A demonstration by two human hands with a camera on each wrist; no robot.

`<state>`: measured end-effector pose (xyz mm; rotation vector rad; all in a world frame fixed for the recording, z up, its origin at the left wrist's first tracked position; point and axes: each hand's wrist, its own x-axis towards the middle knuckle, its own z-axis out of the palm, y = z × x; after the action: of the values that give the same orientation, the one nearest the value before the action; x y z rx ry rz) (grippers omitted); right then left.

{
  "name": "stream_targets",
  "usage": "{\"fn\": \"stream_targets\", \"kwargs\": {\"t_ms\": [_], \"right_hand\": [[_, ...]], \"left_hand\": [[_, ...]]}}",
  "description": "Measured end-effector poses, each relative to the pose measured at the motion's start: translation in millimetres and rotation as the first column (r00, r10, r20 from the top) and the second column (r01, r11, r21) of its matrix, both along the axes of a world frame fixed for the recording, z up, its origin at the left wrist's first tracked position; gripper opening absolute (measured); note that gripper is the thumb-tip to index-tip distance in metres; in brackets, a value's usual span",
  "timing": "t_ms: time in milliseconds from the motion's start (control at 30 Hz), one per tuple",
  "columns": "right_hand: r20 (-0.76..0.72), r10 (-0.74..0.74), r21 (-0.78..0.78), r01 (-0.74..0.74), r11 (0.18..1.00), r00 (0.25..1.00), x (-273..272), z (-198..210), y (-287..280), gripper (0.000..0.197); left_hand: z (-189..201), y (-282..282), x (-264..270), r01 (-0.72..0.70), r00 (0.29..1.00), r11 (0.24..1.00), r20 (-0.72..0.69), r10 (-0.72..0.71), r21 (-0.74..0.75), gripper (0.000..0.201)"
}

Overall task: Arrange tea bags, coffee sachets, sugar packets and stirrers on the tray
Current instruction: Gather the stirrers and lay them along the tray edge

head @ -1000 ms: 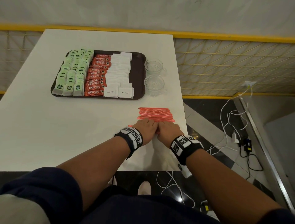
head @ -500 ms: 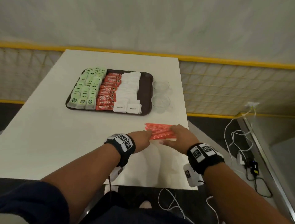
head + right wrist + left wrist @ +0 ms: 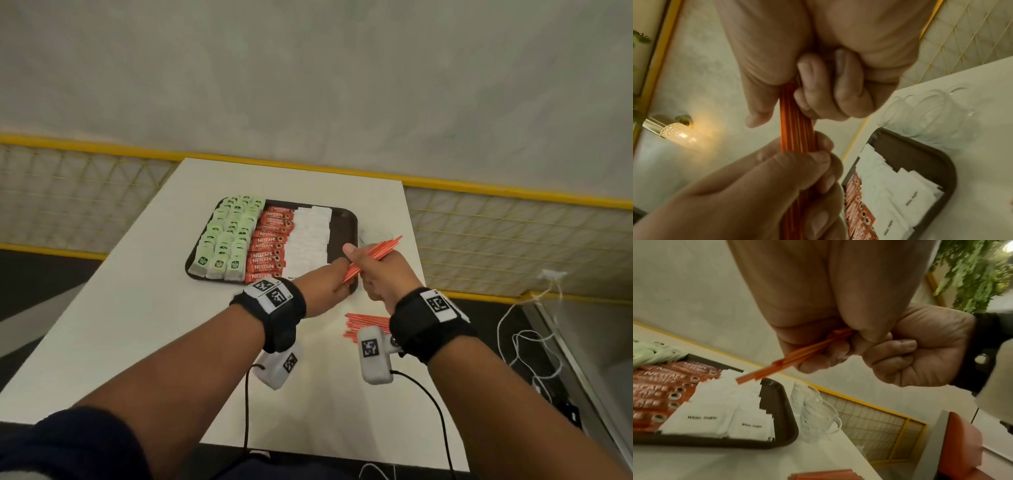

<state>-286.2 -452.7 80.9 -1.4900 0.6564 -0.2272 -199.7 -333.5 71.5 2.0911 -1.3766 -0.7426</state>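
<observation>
Held over the near right corner of the tray [image 3: 352, 219]: a bundle of red stirrers [image 3: 373, 255], gripped at both ends, slanting from low near-left to high far-right. Left hand [image 3: 329, 284] curled round the lower, nearer end, fingers wrapped and thumb closed against them; right hand [image 3: 380, 270] curled round the middle and upper part, thumb laid along the top, with the free tips poking out beyond it toward the two glass cups [image 3: 813, 408] just off the tray's right rim. Both fully closed on the bundle, neither slack. Below and nearer, on the desk [image 3: 171, 308]: a second heap of loose stirrers [image 3: 366, 325], lying roughly crosswise, well short of the tray. On the tray itself, left to right: green tea bags [image 3: 226, 240], red coffee sachets [image 3: 270, 243], white sugar packets [image 3: 310, 236], each in rows running away from the body; then a bare dark strip along the right side, directly beneath the bundle. That strip long front to back and narrow across, so the bundle's axis, now diagonal and tilted up, probably to be swung parallel to the rows and levelled before lowering. Right hand nearer the far end of the strip and the cups; left hand nearer the front rim. Likely risk: tips knocking the cups, or stirrers fanning out on release.
</observation>
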Motion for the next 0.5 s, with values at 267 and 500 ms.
{"fn": "stream_targets", "kwargs": {"t_ms": [267,500], "right_hand": [[0.091,-0.083,-0.104,0.093,0.99,0.992,41,15,21,0.028],[0.12,-0.054,-0.071,0.063,0.996,0.991,61,16,32,0.027]], "left_hand": [[25,23,39,0.017,1.0,0.999,-0.001,-0.017,-0.039,0.026],[20,49,74,0.016,0.968,0.998,-0.25,-0.031,-0.059,0.022]]}}
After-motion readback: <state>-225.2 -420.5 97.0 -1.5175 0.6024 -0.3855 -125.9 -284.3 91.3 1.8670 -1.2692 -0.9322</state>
